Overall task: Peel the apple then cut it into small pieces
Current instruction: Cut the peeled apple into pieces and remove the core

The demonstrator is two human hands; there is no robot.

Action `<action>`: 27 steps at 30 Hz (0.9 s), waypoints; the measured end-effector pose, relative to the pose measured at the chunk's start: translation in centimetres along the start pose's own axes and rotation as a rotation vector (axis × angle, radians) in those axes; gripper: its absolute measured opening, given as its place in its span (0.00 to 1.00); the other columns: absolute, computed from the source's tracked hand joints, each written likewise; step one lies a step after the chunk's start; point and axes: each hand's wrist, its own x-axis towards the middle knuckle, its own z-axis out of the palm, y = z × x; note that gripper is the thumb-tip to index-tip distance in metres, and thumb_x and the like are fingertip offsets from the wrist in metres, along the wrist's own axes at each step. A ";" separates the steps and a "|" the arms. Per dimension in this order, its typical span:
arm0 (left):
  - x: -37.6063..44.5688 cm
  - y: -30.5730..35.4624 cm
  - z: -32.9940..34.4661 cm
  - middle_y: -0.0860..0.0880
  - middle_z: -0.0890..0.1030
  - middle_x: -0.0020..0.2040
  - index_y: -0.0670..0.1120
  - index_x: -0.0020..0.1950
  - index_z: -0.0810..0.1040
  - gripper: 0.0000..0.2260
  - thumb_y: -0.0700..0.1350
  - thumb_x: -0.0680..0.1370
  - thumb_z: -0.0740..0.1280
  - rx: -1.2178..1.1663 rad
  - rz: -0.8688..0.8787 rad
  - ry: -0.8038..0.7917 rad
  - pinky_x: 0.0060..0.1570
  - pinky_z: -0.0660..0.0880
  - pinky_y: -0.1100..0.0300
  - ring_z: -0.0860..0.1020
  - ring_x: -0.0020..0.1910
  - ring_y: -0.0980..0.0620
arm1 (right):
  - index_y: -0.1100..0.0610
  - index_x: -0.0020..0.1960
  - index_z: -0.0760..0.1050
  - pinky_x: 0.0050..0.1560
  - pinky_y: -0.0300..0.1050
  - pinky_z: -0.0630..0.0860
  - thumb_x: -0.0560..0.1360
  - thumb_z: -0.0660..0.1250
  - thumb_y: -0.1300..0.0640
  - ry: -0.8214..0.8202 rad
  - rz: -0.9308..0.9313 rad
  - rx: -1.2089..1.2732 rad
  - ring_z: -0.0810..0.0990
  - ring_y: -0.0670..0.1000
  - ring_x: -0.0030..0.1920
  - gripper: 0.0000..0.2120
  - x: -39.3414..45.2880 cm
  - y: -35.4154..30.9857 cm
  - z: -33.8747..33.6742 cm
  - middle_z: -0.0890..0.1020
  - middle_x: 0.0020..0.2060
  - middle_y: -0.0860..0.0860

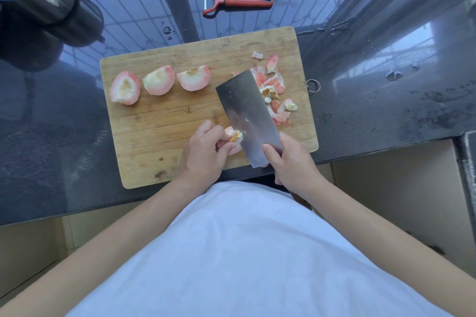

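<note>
Two hands at board's near edge. Left hand: fingers curled, pinching apple quarter, core up, against the board. Right hand: gripping cleaver at the blade's heel, blade flat against the quarter. Three peeled quarters in row at far left. Peelings heaped right. Peeler on counter beyond.

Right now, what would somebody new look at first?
Probably the big grey steel cleaver, held by the right hand over the middle of the wooden cutting board. The left hand pinches a peeled pinkish apple quarter beside the blade. Three more peeled quarters line the board's far left.
</note>
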 end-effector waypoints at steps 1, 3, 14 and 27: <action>0.1 -0.1 0.0 0.52 0.71 0.42 0.42 0.42 0.77 0.08 0.39 0.75 0.75 0.005 0.004 -0.003 0.37 0.75 0.46 0.73 0.38 0.45 | 0.57 0.45 0.69 0.29 0.49 0.76 0.81 0.61 0.52 0.006 -0.004 0.000 0.78 0.54 0.22 0.10 0.1 0.0 0.1 0.81 0.34 0.57; 0.1 -0.2 0.0 0.51 0.71 0.41 0.42 0.42 0.77 0.08 0.39 0.75 0.75 0.012 0.010 -0.009 0.36 0.75 0.46 0.73 0.38 0.45 | 0.57 0.46 0.69 0.30 0.51 0.76 0.81 0.61 0.52 -0.003 0.000 0.004 0.78 0.54 0.22 0.10 0.3 0.0 0.1 0.81 0.35 0.57; 0.1 0.4 -0.5 0.53 0.71 0.42 0.42 0.43 0.78 0.06 0.39 0.76 0.74 0.052 0.016 -0.029 0.37 0.74 0.47 0.73 0.39 0.47 | 0.58 0.46 0.70 0.31 0.55 0.78 0.81 0.60 0.51 -0.015 -0.020 -0.022 0.78 0.55 0.24 0.11 0.3 -0.8 -0.1 0.82 0.38 0.56; 3.8 3.9 -2.7 0.56 0.81 0.43 0.50 0.50 0.81 0.05 0.48 0.78 0.74 -0.227 -0.224 0.076 0.45 0.74 0.56 0.79 0.46 0.54 | 0.58 0.48 0.72 0.28 0.52 0.77 0.81 0.61 0.52 0.082 0.028 0.038 0.77 0.59 0.28 0.10 0.0 -2.7 -2.5 0.79 0.36 0.58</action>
